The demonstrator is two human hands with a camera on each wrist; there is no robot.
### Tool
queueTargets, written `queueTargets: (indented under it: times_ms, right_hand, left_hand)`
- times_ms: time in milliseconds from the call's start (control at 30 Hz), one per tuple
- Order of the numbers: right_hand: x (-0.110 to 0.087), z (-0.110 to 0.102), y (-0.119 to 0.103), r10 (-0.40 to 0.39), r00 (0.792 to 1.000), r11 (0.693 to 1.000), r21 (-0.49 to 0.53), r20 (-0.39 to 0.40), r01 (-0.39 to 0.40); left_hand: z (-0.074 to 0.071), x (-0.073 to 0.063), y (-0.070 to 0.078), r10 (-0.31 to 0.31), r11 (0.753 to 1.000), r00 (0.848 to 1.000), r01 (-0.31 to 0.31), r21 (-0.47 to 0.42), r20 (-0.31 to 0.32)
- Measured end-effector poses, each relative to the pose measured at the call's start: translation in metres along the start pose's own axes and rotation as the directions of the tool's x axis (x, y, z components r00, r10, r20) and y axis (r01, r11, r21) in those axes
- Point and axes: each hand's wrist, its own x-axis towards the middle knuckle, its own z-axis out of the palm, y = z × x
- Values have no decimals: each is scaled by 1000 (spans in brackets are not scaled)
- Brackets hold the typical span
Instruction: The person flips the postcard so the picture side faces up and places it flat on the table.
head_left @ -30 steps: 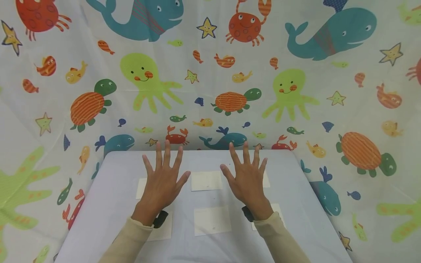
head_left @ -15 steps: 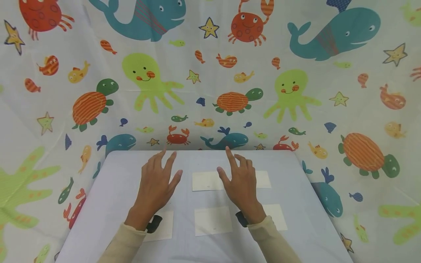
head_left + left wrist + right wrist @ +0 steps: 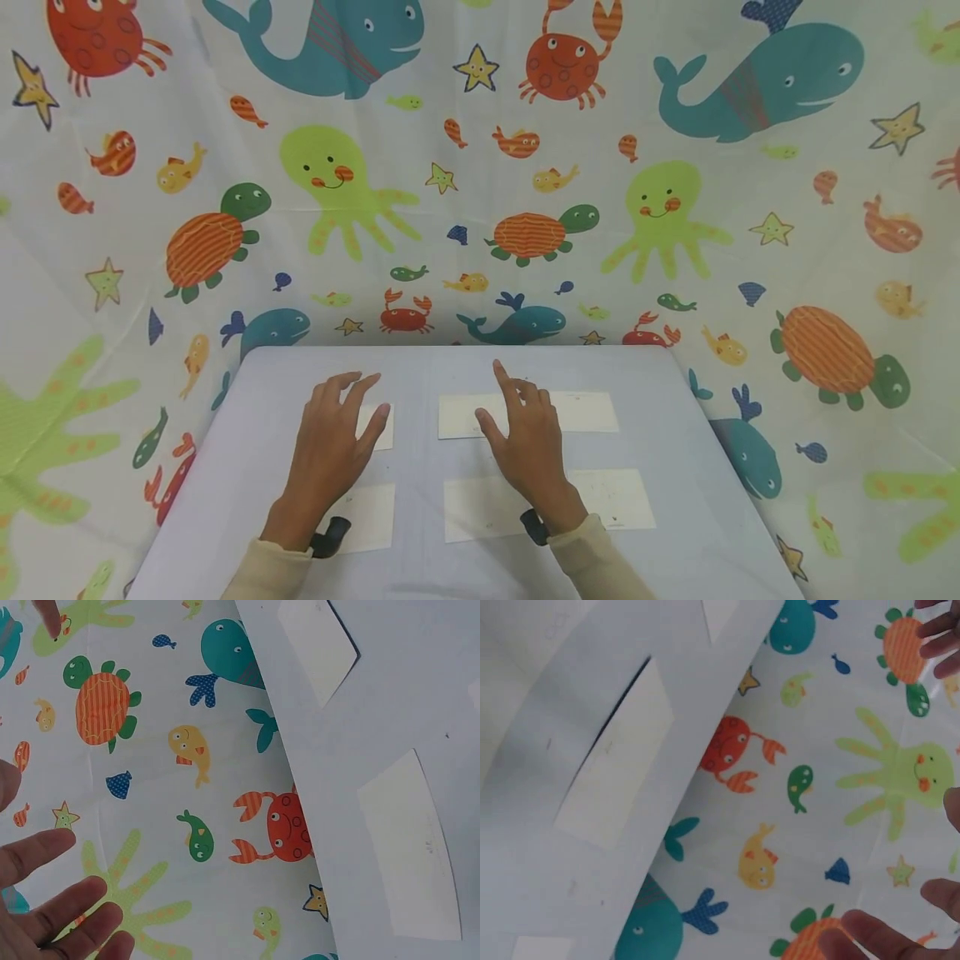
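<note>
Several cream paper cards lie in two rows on the white-covered table (image 3: 420, 550). My left hand (image 3: 330, 442) is over the left-side cards, overlapping the back-left card (image 3: 384, 429) in the head view, and its fingers are loosely bent. Below its wrist the front-left card (image 3: 375, 517) shows in part. My right hand (image 3: 528, 442) hovers between the back-middle card (image 3: 459, 415) and the back-right card (image 3: 588, 412), index finger extended, the others relaxed. Its wrist covers part of the front-middle card (image 3: 474, 508). Nothing is between the fingers of either hand.
A curtain (image 3: 465, 108) printed with sea animals hangs behind the table and along both its sides. The front-right card (image 3: 618, 500) lies right of the right wrist. A dark band (image 3: 330, 537) sits at the left wrist, and another dark band (image 3: 535, 527) at the right.
Both hands have drawn back toward the person and shifted left. Their fingers, spread wide and straight a second ago, are now closer together and loosely bent.
</note>
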Motion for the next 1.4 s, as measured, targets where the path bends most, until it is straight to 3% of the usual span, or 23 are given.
queueTargets:
  times_ms: [233,467,733,933,1033,1133,1400]
  right_hand:
    - [-14,12,-9,-28,1000,998,60,10,27]
    - [-28,25,-16,5,996,996,92,94,-14]
    - [-43,41,-24,2,986,977,211,164,-37]
    - [-55,54,-26,-5,983,963,267,184,-44]
    - [-61,58,-30,11,975,948,308,221,-80]
    - [-65,62,-34,28,964,925,359,266,-126]
    - [-79,78,-43,58,944,882,426,324,-200]
  left_hand:
    - [-3,-17,-16,-40,999,999,40,-31,0]
    - [-1,-33,-32,-48,998,999,48,-35,0]
    - [3,-50,-48,-95,995,995,95,-18,-6]
    - [5,-64,-60,-182,983,983,182,-14,16]
    - [3,-73,-67,-256,966,965,257,-8,53]
    - [1,-83,-75,-333,942,938,334,2,98]
    - [0,-107,-93,-492,863,836,504,12,241]
